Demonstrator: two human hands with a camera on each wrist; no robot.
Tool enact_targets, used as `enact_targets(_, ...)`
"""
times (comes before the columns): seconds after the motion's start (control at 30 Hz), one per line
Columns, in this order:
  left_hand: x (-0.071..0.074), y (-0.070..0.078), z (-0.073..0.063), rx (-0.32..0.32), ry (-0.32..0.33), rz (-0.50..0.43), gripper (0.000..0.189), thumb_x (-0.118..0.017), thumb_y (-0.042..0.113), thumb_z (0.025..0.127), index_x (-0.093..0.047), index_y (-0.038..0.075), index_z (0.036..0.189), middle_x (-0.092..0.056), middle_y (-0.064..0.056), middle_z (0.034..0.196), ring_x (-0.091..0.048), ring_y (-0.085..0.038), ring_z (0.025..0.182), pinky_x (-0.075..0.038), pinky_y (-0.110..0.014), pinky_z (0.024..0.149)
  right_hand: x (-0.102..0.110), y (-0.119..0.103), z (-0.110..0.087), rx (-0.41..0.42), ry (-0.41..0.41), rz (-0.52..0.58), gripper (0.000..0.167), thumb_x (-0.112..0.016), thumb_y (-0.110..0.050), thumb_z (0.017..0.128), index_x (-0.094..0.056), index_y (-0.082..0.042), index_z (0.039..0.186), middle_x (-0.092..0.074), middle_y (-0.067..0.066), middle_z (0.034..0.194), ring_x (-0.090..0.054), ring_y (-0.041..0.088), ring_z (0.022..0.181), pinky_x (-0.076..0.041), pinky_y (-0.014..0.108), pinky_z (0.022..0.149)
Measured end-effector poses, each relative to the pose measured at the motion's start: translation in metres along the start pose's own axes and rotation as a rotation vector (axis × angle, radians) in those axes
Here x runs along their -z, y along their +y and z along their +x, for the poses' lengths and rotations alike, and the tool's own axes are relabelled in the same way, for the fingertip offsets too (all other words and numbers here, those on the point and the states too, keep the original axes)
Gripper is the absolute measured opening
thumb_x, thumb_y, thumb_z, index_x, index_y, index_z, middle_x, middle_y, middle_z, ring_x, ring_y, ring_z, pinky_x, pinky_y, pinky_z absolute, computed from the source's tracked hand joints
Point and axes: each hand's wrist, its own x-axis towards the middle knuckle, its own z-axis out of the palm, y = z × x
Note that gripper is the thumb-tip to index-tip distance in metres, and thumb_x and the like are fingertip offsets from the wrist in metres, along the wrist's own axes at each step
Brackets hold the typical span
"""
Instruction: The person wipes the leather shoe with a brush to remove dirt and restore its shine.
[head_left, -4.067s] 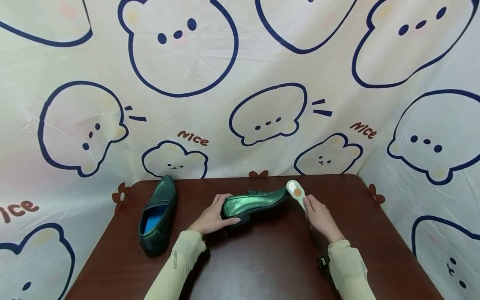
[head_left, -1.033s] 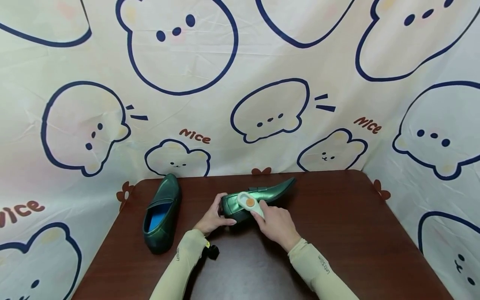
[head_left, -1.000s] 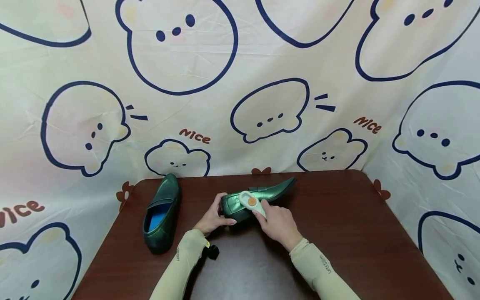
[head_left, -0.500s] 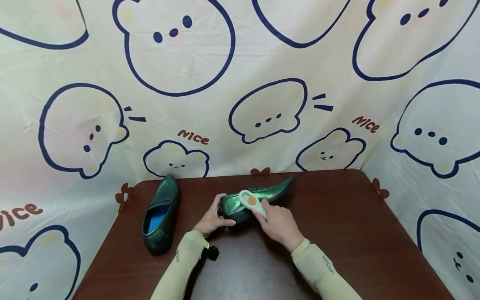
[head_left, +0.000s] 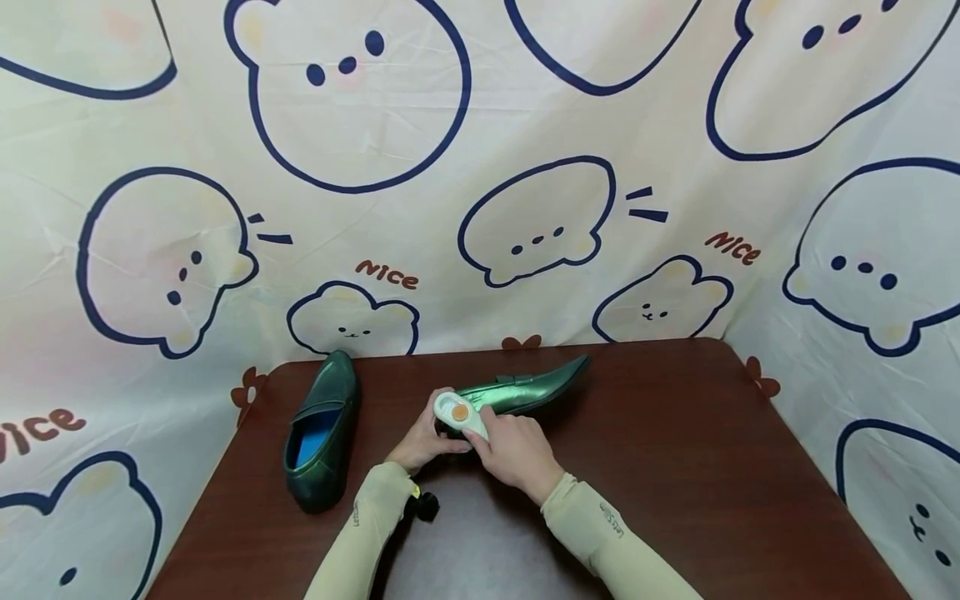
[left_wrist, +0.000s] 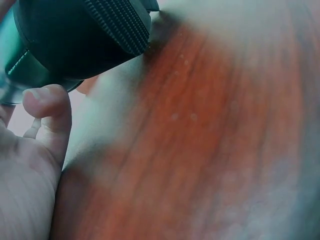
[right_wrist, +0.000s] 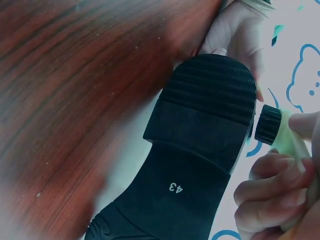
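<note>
A glossy green loafer [head_left: 528,392] is held on its side above the table, toe to the right. My left hand [head_left: 417,442] grips its heel; the left wrist view shows the thumb bent against the green heel [left_wrist: 75,40]. My right hand [head_left: 517,454] holds a small pale shoe brush [head_left: 457,412] with an orange spot, over the heel end close to the left fingers. In the right wrist view the brush's dark ridged head [right_wrist: 269,125] is beside the heel edge; contact is unclear. The black sole [right_wrist: 185,155], marked 43, faces that camera.
A second green loafer [head_left: 321,437] with a blue insole stands on the left of the brown table [head_left: 697,475], toe pointing away. Behind and at the sides hangs a cartoon-printed cloth [head_left: 420,233].
My right hand and the brush have moved left, from the toe earlier, along the shoe's side, to the heel. The left hand keeps its grip, and the shoe barely moves.
</note>
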Motion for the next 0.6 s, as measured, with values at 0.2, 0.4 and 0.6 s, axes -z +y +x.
enact_targets(0.2, -0.001, -0.001, 0.001, -0.015, 0.0, 0.01, 0.093, -0.088, 0.008, 0.081, -0.03, 0.018, 0.152, -0.044, -0.005, 0.141, -0.051, -0.015, 0.111, -0.052, -0.024, 0.067, -0.003, 0.002, 0.001, -0.015, 0.018, -0.019, 0.033, -0.057, -0.044, 0.105, -0.057, -0.012, 0.097, -0.049, -0.004, 0.058, -0.048, 0.014, 0.05, -0.035, 0.028, 0.047)
enact_targets(0.4, -0.002, 0.001, 0.002, 0.007, 0.014, 0.046, 0.091, -0.086, 0.006, 0.082, -0.031, 0.021, 0.152, -0.041, -0.007, 0.148, -0.047, -0.02, 0.109, -0.047, -0.023, 0.063, -0.004, 0.007, 0.001, -0.044, 0.027, -0.023, 0.034, -0.056, -0.044, 0.105, -0.057, -0.011, 0.098, -0.046, -0.003, 0.054, -0.049, 0.015, 0.049, -0.036, 0.029, 0.046)
enact_targets(0.6, -0.001, -0.001, 0.001, 0.015, 0.02, 0.028, 0.091, -0.087, 0.006, 0.081, -0.032, 0.019, 0.152, -0.043, -0.011, 0.147, -0.049, -0.018, 0.11, -0.049, -0.024, 0.066, -0.004, 0.013, 0.0, -0.061, 0.03, -0.022, 0.035, -0.058, -0.045, 0.105, -0.059, -0.01, 0.101, -0.047, -0.002, 0.056, -0.047, 0.014, 0.048, -0.036, 0.029, 0.046)
